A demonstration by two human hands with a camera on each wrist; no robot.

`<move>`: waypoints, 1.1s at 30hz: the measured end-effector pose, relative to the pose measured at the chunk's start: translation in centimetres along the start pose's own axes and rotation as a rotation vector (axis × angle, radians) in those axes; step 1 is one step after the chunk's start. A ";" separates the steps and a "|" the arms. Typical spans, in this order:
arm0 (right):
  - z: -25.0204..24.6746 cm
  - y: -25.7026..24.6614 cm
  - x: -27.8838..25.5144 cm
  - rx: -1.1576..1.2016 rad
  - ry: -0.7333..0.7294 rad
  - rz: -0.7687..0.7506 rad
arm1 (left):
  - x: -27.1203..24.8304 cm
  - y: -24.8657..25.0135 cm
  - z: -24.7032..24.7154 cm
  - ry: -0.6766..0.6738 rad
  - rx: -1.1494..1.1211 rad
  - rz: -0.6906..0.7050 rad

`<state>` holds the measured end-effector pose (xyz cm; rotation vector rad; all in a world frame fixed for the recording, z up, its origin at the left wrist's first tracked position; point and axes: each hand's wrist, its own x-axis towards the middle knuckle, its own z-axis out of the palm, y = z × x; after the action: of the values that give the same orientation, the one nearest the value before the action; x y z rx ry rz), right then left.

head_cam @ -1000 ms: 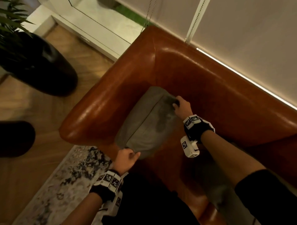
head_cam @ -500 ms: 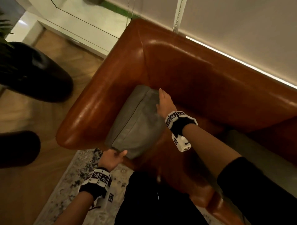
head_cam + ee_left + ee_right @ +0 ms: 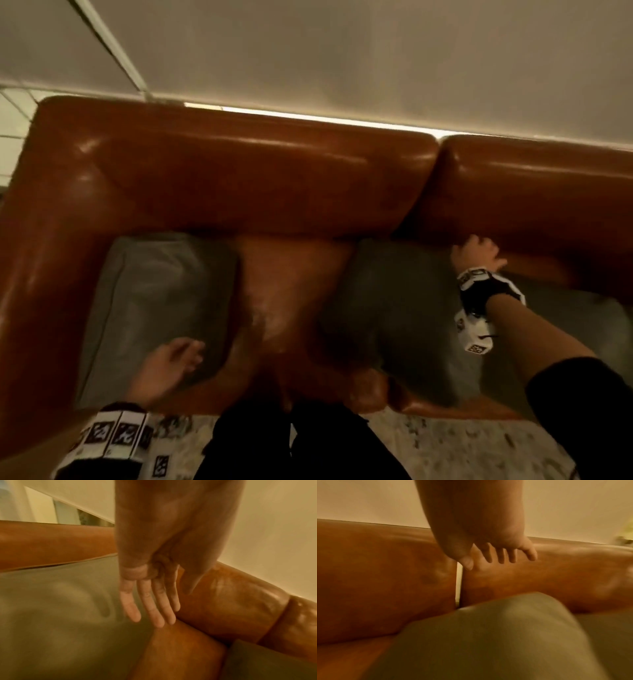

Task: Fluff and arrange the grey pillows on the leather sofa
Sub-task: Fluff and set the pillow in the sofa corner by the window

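Note:
A grey pillow (image 3: 157, 308) lies in the left corner of the brown leather sofa (image 3: 239, 178). My left hand (image 3: 171, 363) hovers over its front right corner, fingers straight and holding nothing; the left wrist view shows the same pillow (image 3: 60, 608) under those fingers (image 3: 149, 609). A second, darker grey pillow (image 3: 390, 315) lies further right on the seat. My right hand (image 3: 478, 253) is past its far right corner, fingers spread before the backrest; in the right wrist view this hand (image 3: 501, 555) holds nothing above that pillow (image 3: 496, 635).
The sofa's left armrest (image 3: 37, 274) borders the left pillow. More grey fabric (image 3: 582, 329) lies on the seat to the right of my right arm. A patterned rug (image 3: 462, 448) covers the floor in front. A pale blind (image 3: 342, 51) hangs behind the sofa.
Both hands have let go of the left pillow, which now lies in the sofa corner. My right hand has moved right to the second pillow. The view has swung right along the sofa.

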<state>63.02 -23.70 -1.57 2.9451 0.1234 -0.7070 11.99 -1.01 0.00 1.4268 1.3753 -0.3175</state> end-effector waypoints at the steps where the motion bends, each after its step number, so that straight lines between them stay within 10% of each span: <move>1: -0.2 2.4 1.4 0.026 -0.034 0.120 | 0.4 2.0 0.6 -0.016 0.034 0.054; 8: 1.5 7.0 1.9 0.437 -0.245 0.241 | 3.7 16.3 4.9 -0.043 0.242 0.398; 18: 0.5 -3.7 -14.0 0.772 0.115 -0.532 | 7.2 17.9 9.9 -0.015 0.286 0.226; 24: -3.0 -3.8 -19.3 0.758 0.109 -1.087 | 6.8 18.4 5.8 0.290 -0.036 0.306; 29: 0.5 -1.9 -13.3 0.667 0.043 -0.850 | 6.5 18.1 4.0 0.398 -0.048 0.467; 33: 4.1 -2.4 -10.0 0.510 -0.241 -0.459 | 9.4 17.4 6.0 0.234 0.145 0.230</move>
<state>52.11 -22.41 -0.82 3.2957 0.7132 -1.3225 32.09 3.61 -1.11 1.7691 1.3778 -0.1035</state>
